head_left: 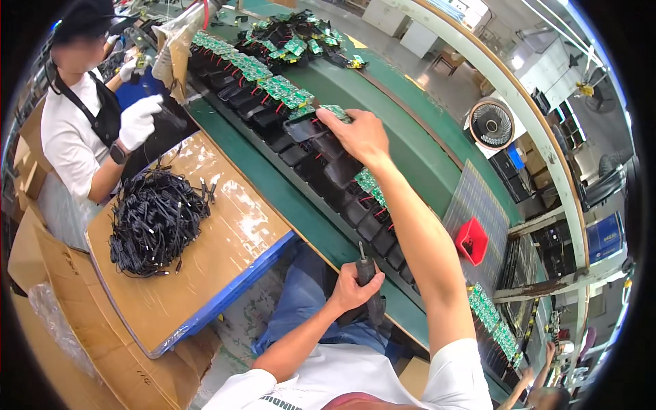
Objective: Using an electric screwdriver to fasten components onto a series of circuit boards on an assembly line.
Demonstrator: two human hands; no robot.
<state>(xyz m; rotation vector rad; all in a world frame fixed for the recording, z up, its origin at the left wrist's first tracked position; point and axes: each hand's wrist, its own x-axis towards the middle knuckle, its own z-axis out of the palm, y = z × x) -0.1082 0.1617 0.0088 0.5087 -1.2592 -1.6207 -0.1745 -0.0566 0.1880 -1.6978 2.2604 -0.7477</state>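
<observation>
Reaching out over the green conveyor belt (403,147), the right hand (361,135) lies palm down with its fingertips pinching a green circuit board (337,111) that sits on one of the black plastic housings (305,128). Those housings run in a long row along the belt's near edge, many topped with more green boards (277,85). The left hand (352,290) is closed around a black electric screwdriver (367,271), bit pointing up, held just below the belt's near edge, above the person's lap. Beside the belt, a cardboard-covered table (225,239) carries a heap of black cables (154,219) near its far left corner. Across that table, a co-worker's white-gloved hand (139,121) holds something dark.
</observation>
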